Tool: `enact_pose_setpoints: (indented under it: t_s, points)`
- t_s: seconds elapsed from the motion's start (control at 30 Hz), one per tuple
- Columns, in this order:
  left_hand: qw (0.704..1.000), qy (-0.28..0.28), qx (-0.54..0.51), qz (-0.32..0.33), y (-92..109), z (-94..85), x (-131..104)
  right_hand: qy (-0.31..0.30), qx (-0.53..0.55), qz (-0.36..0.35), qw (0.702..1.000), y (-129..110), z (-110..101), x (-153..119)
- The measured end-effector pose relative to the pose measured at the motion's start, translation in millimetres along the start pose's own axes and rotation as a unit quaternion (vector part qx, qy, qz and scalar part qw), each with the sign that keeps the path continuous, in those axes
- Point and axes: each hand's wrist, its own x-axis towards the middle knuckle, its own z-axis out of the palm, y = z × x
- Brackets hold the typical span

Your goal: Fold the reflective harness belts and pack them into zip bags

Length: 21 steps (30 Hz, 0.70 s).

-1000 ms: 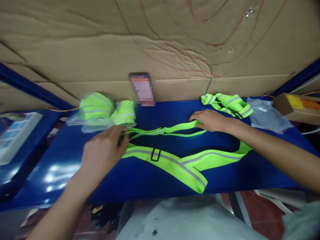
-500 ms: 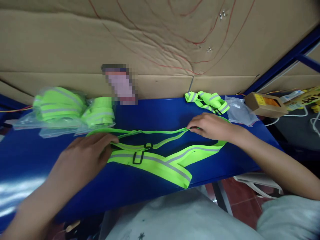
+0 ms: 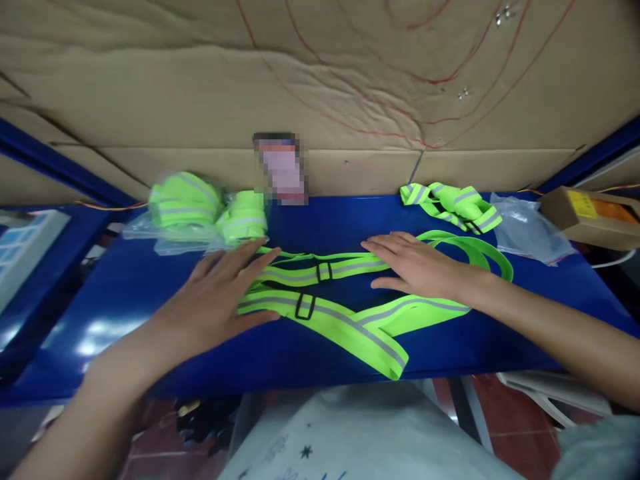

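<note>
A neon yellow-green reflective strap harness (image 3: 345,321) with a grey stripe lies spread over the blue table. Two black slider buckles show on it, one on the upper band and a front buckle (image 3: 305,307) on the lower band. Over its left end is my left hand (image 3: 215,293), fingers spread and thumb apart, covering part of the bands. My right hand (image 3: 423,267) rests flat on the upper band at the right, its thumb held away. Loops of the harness curve out behind that wrist. Neither hand grips anything.
Plastic-bagged rolls of the same strap (image 3: 185,203) stand at the back left. A bunched strap (image 3: 455,203), a clear plastic bag (image 3: 530,227) and a cardboard box (image 3: 590,217) are at the back right. A blurred-out phone-like object (image 3: 283,167) leans against the cardboard wall.
Both hands have let go of the upper band and opened out. That band now lies flatter, its buckle face-up. The camera view has shifted left.
</note>
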Motion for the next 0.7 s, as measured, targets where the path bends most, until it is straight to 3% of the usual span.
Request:
enact_pose_setpoints:
  t_s: [0.13,0.2,0.3,0.43,0.6,0.7]
  points:
    - [0.997,0.045,0.031,0.057,25,4.0,6,-0.049,-0.04,0.011,0.998,1,7,7]
    - [0.996,0.044,0.048,0.055,30,5.9,14,-0.076,-0.06,0.033,0.995,6,5,4]
    - [0.998,0.011,0.064,0.01,16,6.1,26,-0.102,-0.083,0.045,0.99,16,-1,-5]
    - [0.996,-0.085,0.005,-0.031,-16,1.2,35,-0.104,-0.103,0.048,0.988,26,-4,-17]
    - [0.995,-0.071,-0.062,-0.012,-29,1.9,30,-0.079,-0.12,0.028,0.989,30,-2,-30]
    - [0.995,-0.063,-0.078,0.018,-29,11.2,26,-0.025,-0.145,0.01,0.989,27,-12,-40]
